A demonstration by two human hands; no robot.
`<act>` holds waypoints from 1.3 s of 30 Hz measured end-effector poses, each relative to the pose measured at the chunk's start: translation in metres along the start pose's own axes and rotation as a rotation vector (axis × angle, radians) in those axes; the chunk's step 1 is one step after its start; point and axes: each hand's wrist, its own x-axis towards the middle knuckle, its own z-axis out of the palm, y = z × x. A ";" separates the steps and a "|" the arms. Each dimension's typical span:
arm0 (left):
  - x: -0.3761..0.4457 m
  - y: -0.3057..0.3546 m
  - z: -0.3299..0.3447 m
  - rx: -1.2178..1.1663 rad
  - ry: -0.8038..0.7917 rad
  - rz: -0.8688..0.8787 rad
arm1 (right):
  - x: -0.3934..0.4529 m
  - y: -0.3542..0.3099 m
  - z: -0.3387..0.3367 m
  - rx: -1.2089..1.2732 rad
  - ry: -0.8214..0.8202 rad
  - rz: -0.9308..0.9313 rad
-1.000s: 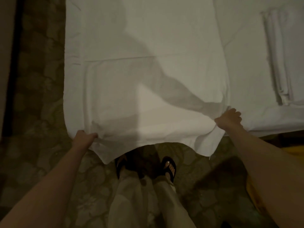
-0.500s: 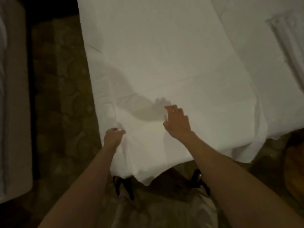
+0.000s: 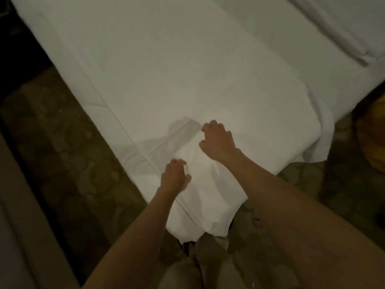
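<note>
Bed sheet (image 3: 187, 84) spread ahead, near corner hanging below both hands, crease running away up-left. My left hand (image 3: 175, 176), nearer that corner, curls onto the fabric, grip unclear; my right hand (image 3: 217, 140) rests loosely spread beyond.

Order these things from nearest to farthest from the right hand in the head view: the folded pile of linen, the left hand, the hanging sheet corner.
1. The left hand, just below-left of the right hand.
2. The hanging sheet corner, farther off on the right side.
3. The folded pile of linen, far away at the top right.
</note>
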 end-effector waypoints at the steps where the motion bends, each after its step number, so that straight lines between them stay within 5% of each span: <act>1: -0.002 -0.003 0.004 0.030 -0.018 -0.006 | 0.004 -0.004 -0.010 0.051 0.038 0.002; 10: 0.027 0.001 -0.038 0.362 -0.159 0.169 | -0.031 -0.016 0.033 0.177 -0.083 0.256; 18: 0.061 -0.017 -0.049 0.757 -0.297 0.561 | -0.039 -0.055 0.095 0.377 -0.128 0.632; 21: 0.063 -0.043 -0.045 0.882 -0.246 0.813 | -0.041 -0.079 0.118 0.411 -0.038 0.737; 23: 0.055 -0.060 -0.043 1.049 -0.331 0.775 | -0.050 -0.089 0.126 0.432 -0.005 0.768; 28: 0.041 -0.076 -0.025 1.329 -0.132 0.964 | -0.091 -0.106 0.158 0.592 0.183 0.909; 33: 0.021 -0.059 0.019 1.354 -0.054 1.189 | -0.122 -0.102 0.182 0.577 0.243 0.914; 36: 0.005 -0.044 0.041 1.417 -0.111 1.277 | -0.142 -0.089 0.190 0.680 0.359 1.004; 39: -0.007 -0.025 0.059 1.492 -0.256 1.402 | -0.157 -0.081 0.202 0.816 0.657 1.186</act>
